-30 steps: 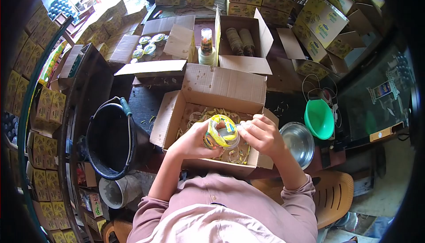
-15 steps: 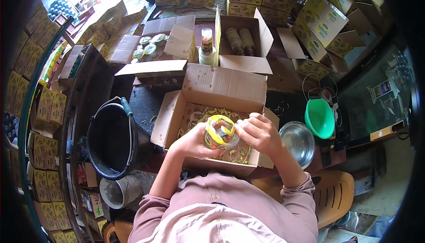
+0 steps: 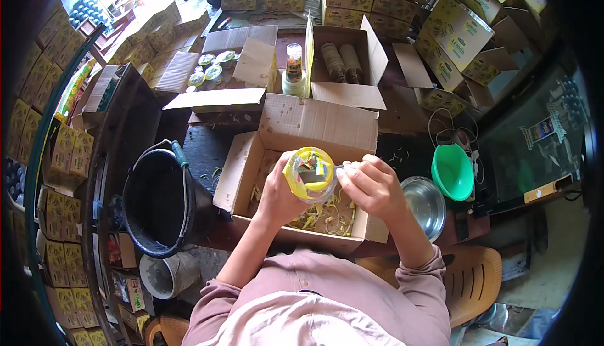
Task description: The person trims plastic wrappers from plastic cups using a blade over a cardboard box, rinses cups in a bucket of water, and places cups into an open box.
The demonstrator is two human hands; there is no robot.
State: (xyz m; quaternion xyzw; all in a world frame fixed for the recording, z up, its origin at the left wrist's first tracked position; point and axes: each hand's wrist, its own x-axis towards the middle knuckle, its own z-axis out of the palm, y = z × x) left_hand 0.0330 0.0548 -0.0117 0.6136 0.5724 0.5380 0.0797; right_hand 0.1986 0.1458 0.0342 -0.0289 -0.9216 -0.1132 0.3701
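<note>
My left hand (image 3: 275, 196) is wrapped round a clear plastic cup (image 3: 308, 173) with a yellow printed film on its top, which is turned up towards me. Beside the cup's right rim, my right hand (image 3: 372, 187) has its fingers pinched together. A thin, small piece shows at those fingertips, too small to name. Below both hands is an open cardboard box (image 3: 318, 122) with its flaps spread. Yellow and clear scraps (image 3: 327, 217) lie scattered over its bottom.
A black bucket (image 3: 141, 204) stands at left, with a grey bucket (image 3: 165, 277) below it. On the right are a metal bowl (image 3: 434, 204) and a green basin (image 3: 450, 170). Behind, one carton (image 3: 217, 98) holds lidded cups; another (image 3: 349, 94) holds cup stacks.
The cup has tilted, so its top now faces me more fully. The yellow film, a loose loop earlier, now lies round the rim. My right hand has shifted slightly right.
</note>
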